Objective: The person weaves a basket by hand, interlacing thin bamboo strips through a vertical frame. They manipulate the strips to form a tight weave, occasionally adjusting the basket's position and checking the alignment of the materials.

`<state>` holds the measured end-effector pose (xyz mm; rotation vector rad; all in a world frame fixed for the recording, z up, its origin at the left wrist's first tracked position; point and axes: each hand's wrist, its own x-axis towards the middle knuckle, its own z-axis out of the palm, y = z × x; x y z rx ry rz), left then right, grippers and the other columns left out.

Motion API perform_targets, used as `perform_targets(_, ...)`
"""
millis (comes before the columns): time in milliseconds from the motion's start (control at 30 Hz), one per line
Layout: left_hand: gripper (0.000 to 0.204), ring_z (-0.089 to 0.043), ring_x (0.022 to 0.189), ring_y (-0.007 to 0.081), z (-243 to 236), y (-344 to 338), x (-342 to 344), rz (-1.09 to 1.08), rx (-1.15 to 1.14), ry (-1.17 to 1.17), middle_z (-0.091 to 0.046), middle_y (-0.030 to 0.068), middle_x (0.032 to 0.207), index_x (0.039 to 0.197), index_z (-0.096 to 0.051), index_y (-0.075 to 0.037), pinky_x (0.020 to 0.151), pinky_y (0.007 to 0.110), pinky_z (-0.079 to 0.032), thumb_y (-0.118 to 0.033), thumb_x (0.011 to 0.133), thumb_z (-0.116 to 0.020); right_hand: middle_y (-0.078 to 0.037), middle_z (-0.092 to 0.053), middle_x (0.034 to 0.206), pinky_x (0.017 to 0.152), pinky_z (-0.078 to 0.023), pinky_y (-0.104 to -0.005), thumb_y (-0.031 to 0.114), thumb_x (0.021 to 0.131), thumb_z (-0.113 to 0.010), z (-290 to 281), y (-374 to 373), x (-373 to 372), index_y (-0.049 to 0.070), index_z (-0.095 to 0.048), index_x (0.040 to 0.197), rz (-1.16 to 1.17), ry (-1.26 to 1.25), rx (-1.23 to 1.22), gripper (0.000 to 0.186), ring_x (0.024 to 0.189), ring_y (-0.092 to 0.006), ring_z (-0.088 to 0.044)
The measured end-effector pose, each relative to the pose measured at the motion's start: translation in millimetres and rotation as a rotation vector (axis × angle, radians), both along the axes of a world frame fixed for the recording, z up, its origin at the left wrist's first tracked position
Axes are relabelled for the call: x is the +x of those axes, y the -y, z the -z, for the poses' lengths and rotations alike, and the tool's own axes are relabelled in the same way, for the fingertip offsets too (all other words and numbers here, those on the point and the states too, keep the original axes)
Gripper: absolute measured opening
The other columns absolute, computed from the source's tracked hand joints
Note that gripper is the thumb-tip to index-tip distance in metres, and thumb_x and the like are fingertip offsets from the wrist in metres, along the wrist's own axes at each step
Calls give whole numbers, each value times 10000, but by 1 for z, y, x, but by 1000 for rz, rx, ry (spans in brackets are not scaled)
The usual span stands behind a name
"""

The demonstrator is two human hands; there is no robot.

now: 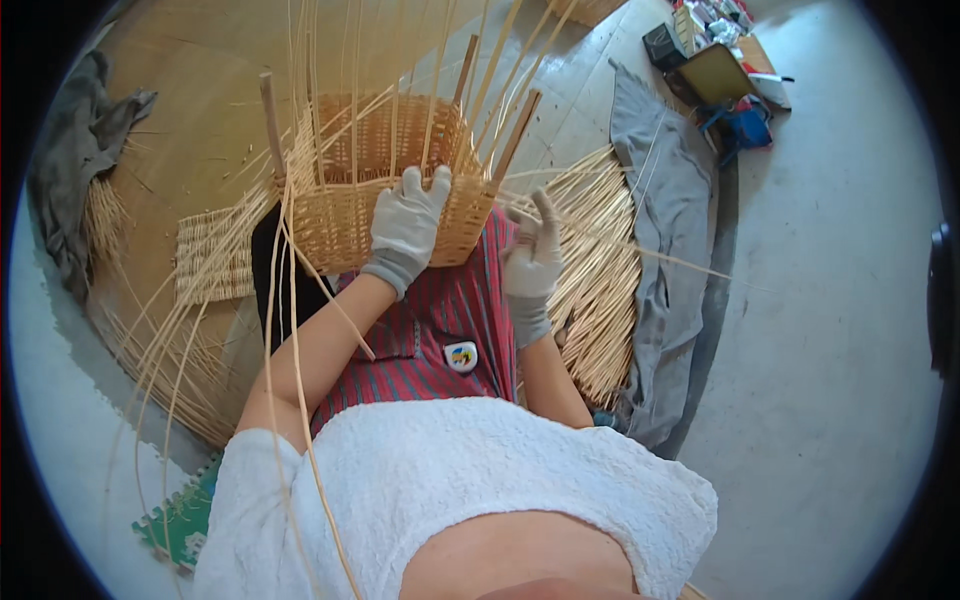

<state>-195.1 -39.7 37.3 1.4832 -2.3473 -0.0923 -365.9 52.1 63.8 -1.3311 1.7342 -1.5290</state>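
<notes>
On my feed the woven basket sits at the lap, over the striped apron, w/ bare uprights rising from its rim. My L hand lies on the basket's near wall, fingertips at the rim; can't tell if that grip is clamped or just bracing. My R hand, just R of the basket, blurs nr a loose strand; can't tell if its grip is pinched on it. Step in hand, I'd judge: weaving btwn uprights. Next move prob. calls for L steadying the basket, R guiding the strand, tension even. Spare canes lie R of the basket.
</notes>
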Motion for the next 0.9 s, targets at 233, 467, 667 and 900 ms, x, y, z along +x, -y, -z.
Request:
perform_targets(233,566,-579,1214,376,56,-17,104,-49,222,-899,-548,164,1376,1372,-592,-108,1010,429,-517,-44,833,-753,-281,-536,1458,1156,-391,-412,335,995,-649,-56,97,155,-28,-353,1554,-441,75,11,729,1391,-349,-517)
perform_targets(467,651,-638,1164,379,51,-13,174,-301,20,-439,-622,168,1338,1459,-513,-118,950,476,-533,-251,870,-757,-281,-173,1666,1225,-324,-466,673,783,-757,-3,225,210,-21,-55,1627,-140,461,599,1298,1505,-437,-319)
perform_targets(667,734,-714,966,396,34,-2,183,-360,279,-414,-729,153,1160,1509,-470,-235,811,491,-570,-285,847,-783,-301,-266,1617,1188,-383,-477,618,755,-803,-23,218,208,-2,14,1628,-5,396,727,1346,1477,-438,-371)
perform_targets(900,798,-704,843,300,28,2,186,-345,319,-329,-725,120,1051,1524,-445,-191,736,435,-572,-226,829,-836,-296,-403,1550,1164,-414,-399,470,820,-795,-13,225,208,-34,-156,1601,-150,273,798,1129,1412,-387,-475)
